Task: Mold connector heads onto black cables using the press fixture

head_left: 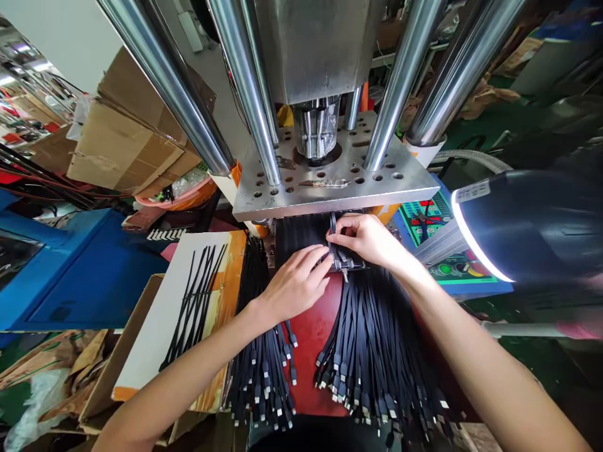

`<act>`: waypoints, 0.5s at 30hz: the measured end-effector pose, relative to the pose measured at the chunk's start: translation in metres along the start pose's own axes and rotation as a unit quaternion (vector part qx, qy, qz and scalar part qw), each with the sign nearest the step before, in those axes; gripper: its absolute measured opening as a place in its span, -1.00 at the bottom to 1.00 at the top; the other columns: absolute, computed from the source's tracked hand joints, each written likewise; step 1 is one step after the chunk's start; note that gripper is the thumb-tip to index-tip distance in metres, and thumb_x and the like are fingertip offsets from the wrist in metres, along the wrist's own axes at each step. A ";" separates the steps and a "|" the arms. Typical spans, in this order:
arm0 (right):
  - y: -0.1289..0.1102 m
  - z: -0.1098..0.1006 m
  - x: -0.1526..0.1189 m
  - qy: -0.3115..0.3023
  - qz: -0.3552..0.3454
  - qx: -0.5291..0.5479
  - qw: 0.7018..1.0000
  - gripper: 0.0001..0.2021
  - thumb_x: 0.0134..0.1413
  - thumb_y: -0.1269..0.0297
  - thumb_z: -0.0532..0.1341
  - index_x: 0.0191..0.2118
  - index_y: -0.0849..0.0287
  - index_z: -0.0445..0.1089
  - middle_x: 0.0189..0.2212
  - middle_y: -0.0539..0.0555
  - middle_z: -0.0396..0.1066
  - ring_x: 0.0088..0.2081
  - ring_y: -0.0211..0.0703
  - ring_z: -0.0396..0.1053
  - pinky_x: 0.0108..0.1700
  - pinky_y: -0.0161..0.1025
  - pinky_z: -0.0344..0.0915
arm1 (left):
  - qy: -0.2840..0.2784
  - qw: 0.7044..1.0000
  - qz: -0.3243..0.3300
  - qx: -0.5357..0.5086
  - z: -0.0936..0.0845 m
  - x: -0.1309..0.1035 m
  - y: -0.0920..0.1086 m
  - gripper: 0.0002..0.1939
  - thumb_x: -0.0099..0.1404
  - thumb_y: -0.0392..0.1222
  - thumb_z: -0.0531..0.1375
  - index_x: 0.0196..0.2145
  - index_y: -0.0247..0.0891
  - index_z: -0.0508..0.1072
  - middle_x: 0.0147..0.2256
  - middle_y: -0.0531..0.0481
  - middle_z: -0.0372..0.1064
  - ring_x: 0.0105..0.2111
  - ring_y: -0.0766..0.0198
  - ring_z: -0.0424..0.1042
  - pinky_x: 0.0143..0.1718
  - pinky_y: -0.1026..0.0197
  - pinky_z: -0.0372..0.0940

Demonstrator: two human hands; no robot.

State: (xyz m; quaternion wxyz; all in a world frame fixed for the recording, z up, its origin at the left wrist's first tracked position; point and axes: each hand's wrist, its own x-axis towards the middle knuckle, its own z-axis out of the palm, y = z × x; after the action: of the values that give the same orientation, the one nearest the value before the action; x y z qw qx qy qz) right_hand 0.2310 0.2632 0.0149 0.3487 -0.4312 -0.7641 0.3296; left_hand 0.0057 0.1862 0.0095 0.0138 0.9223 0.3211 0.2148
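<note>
Under the machine's metal plate [330, 194], both hands meet at a dark fixture [299, 232]. My right hand [360, 237] pinches a black flat cable [333, 223] between thumb and fingers. Beside it, my left hand [304, 276] rests its bent fingertips on the fixture's front edge; whether they grip anything is hidden. A large bundle of black cables with metal plugs [362, 351] hangs over the red surface [313, 333] at the right. Another such bundle [264, 370] lies left of it, below my left forearm.
Steel columns [249, 81] flank a press head [323, 50]. A lit lamp [532, 226] stands right, near a green control panel [443, 251]. Several thin black strips [198, 301] lie on a white board [164, 307] at left. Cardboard boxes [127, 138] sit behind.
</note>
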 end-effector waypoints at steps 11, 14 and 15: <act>0.001 0.001 -0.009 0.019 0.041 0.050 0.998 -0.75 0.20 0.09 0.34 -0.35 0.13 0.37 -0.46 -0.01 0.45 -0.48 -0.24 0.26 -0.38 -0.25 0.18 | -0.034 0.990 -0.017 0.134 0.010 0.012 0.017 -0.53 0.53 -0.15 0.13 0.27 -0.46 0.43 0.29 -0.42 0.42 0.33 -0.17 0.38 0.41 -0.16 0.25; 0.000 0.004 -0.010 0.059 0.049 0.011 0.997 -0.76 0.19 0.11 0.35 -0.36 0.13 0.39 -0.48 -0.01 0.44 -0.49 -0.22 0.29 -0.37 -0.23 0.24 | -0.046 0.985 -0.038 0.162 0.014 0.013 0.025 -0.54 0.55 -0.20 0.08 0.30 -0.43 0.41 0.31 -0.38 0.41 0.35 -0.13 0.37 0.42 -0.15 0.21; -0.001 0.005 -0.012 0.088 0.051 -0.007 0.995 -0.79 0.20 0.12 0.34 -0.31 0.15 0.44 -0.44 0.01 0.47 -0.49 -0.20 0.31 -0.35 -0.22 0.27 | -0.053 0.982 -0.045 0.174 0.015 0.013 0.028 -0.54 0.56 -0.22 0.06 0.31 -0.43 0.40 0.32 -0.39 0.40 0.35 -0.13 0.37 0.42 -0.15 0.21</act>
State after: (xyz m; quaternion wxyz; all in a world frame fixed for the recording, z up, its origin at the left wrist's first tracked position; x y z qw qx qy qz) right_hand 0.2316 0.2509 0.0100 0.3940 -0.4995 -0.7099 0.3021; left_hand 0.0372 0.1738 0.0053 -0.1206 0.9050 0.3939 0.1059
